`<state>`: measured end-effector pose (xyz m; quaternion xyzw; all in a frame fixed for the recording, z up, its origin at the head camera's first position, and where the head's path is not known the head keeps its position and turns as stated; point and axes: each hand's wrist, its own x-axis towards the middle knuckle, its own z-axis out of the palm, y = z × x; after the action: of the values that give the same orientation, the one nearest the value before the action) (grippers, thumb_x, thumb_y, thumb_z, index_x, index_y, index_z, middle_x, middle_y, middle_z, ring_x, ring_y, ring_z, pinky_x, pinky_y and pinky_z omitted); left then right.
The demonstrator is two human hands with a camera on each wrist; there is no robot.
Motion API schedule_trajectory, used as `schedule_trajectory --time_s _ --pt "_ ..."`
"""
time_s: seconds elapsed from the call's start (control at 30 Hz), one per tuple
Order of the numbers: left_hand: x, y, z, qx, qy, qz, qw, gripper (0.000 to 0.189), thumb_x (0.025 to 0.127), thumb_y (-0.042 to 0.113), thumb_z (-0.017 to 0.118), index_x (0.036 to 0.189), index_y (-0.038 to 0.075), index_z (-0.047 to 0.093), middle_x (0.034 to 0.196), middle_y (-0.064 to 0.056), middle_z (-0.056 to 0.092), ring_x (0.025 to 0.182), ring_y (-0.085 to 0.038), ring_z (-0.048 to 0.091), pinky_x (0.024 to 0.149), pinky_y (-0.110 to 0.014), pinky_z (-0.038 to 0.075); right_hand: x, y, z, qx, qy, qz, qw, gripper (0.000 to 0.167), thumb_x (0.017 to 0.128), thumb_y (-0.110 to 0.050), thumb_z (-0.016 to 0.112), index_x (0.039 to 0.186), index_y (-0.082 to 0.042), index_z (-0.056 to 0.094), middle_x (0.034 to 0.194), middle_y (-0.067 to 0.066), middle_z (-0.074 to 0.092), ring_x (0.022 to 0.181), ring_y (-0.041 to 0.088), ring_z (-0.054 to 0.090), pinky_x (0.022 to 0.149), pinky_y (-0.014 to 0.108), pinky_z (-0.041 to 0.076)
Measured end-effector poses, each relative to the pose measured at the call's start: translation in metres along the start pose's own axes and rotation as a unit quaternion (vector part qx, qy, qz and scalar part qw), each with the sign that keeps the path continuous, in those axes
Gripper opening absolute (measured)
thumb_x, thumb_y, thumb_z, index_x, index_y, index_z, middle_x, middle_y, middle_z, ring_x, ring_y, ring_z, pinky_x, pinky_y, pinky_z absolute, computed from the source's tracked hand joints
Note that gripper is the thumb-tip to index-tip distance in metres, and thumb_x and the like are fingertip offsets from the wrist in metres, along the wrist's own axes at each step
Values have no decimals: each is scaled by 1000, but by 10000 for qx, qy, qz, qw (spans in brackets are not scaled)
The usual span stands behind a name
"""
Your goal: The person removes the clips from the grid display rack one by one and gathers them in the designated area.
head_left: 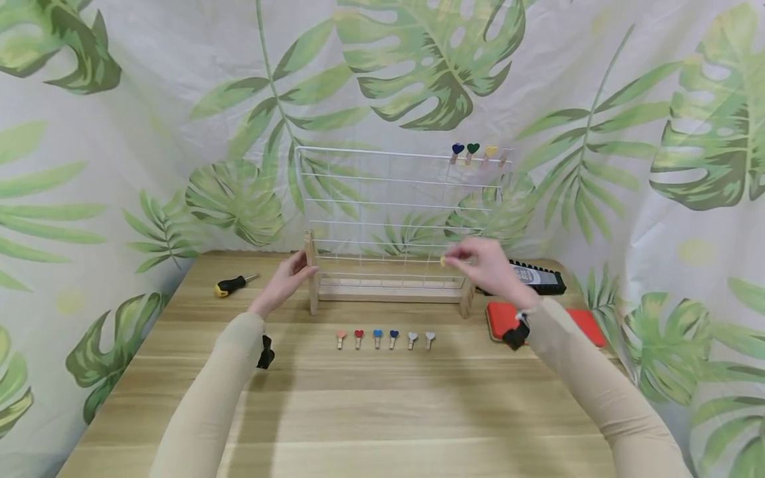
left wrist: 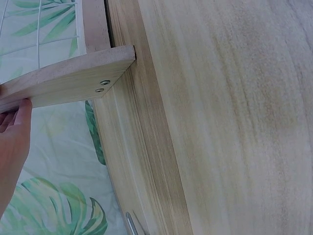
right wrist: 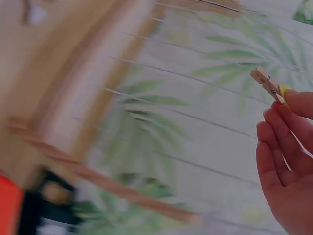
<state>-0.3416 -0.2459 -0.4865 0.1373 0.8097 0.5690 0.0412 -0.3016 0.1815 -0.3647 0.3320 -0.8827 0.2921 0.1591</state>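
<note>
A white wire grid rack on a wooden base (head_left: 388, 294) stands on the table. My left hand (head_left: 291, 274) grips its left wooden post (left wrist: 63, 81), fingers partly hidden behind the wood. In front of the grid's lower right part, my right hand (head_left: 487, 265) pinches a small wooden clothespin (right wrist: 265, 84) with a yellow heart between thumb and fingertips. On the grid's top right edge sit several heart clothespins: dark blue (head_left: 457, 150), green (head_left: 473, 150), yellow (head_left: 491, 153) and a pale one. More heart clothespins, including a red one (head_left: 358, 337), lie in a row before the rack.
A screwdriver (head_left: 235, 285) with a black and yellow handle lies left of the rack. To the right are a red case (head_left: 588, 326), partly behind my forearm, and a black ridged object (head_left: 546, 279) behind it. Leaf-printed cloth hangs around the wooden table (head_left: 430, 411).
</note>
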Motion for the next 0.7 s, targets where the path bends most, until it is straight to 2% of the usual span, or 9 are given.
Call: schedule_trajectory --time_s 0.17,0.3,0.47,0.7 --pt "-1 2 0 5 -27 -12 10000 67 106 20 48 158 0 13 160 -27 26 149 -41 28 122 -55 28 -48 32 46 182 -516 625 9965 8 87 -11 75 92 -6 78 84 6 75 74 11 68 69 23 58" --pt "0 1 -1 -27 -32 -32 10000 68 105 21 50 159 1 12 161 -26 25 150 -40 26 122 -55 27 -73 48 73 311 -929 1102 9891 7 88 -14 74 88 -9 78 80 2 74 70 3 63 64 19 54" --pt "1 1 -2 23 -20 -33 10000 67 106 19 49 158 -1 12 161 -27 25 150 -41 27 122 -55 27 -91 56 93 256 -1292 1534 9793 10 89 -19 73 90 -9 78 81 1 75 71 2 61 65 18 51" --pt "-1 5 0 -62 -72 -81 9999 68 105 21 49 159 0 12 160 -27 26 149 -41 28 122 -56 28 -102 63 103 350 -1385 1532 9778 12 91 -14 70 88 -5 77 80 4 75 70 2 58 65 18 48"
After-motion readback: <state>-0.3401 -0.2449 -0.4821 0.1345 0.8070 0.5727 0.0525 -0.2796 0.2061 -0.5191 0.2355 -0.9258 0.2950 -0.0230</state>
